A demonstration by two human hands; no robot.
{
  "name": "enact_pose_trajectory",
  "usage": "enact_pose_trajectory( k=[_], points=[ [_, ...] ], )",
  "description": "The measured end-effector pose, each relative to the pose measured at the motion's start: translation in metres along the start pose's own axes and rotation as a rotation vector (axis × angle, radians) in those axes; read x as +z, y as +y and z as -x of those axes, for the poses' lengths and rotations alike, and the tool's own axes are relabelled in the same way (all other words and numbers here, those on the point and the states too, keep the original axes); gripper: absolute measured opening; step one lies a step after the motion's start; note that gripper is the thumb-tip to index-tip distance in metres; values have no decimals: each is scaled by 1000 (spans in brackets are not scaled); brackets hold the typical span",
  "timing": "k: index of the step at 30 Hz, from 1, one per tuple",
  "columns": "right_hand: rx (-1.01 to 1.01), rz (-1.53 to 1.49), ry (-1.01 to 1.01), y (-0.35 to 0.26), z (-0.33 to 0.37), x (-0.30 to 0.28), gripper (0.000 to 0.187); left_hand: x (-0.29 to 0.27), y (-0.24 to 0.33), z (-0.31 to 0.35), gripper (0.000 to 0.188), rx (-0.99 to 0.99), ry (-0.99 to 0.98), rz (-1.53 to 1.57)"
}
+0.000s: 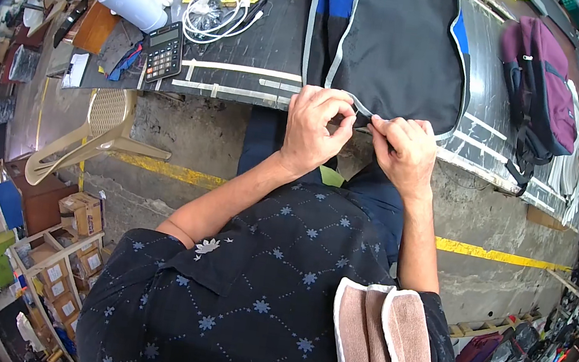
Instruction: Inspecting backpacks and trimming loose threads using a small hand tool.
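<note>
A black fabric piece [405,45] with grey edge binding and blue parts lies on the dark table, its near edge reaching the table's front. It looks like an unfinished bag, though I cannot be sure. My left hand [315,131] pinches the piece's near edge by the grey binding, thumb and forefinger pressed together. A short gap to the right, my right hand [409,153] pinches the same edge between thumb and bent fingers. The bit of edge inside each pinch is hidden by the fingertips.
A calculator [165,52], a white bottle [128,1] and coiled white cables [213,11] lie left on the table [247,64]. At the right is a purple backpack [548,88] beside white straps [572,158]. A beige plastic chair [109,122] stands left below.
</note>
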State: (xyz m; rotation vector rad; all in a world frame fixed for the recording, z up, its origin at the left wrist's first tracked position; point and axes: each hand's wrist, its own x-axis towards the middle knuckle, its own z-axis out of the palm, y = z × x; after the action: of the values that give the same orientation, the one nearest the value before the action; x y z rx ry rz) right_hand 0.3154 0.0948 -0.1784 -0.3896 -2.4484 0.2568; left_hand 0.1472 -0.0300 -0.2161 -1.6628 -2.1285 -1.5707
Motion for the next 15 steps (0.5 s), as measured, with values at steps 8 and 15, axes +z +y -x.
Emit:
enact_pose_trajectory(
  k=[8, 15],
  points=[
    [-16, 66, 25, -4, 0, 10, 15, 0, 0, 0, 16, -1, -2, -14],
    [-13, 86, 28, -5, -2, 6, 17, 0, -1, -1, 15, 3, 0, -9]
  ],
)
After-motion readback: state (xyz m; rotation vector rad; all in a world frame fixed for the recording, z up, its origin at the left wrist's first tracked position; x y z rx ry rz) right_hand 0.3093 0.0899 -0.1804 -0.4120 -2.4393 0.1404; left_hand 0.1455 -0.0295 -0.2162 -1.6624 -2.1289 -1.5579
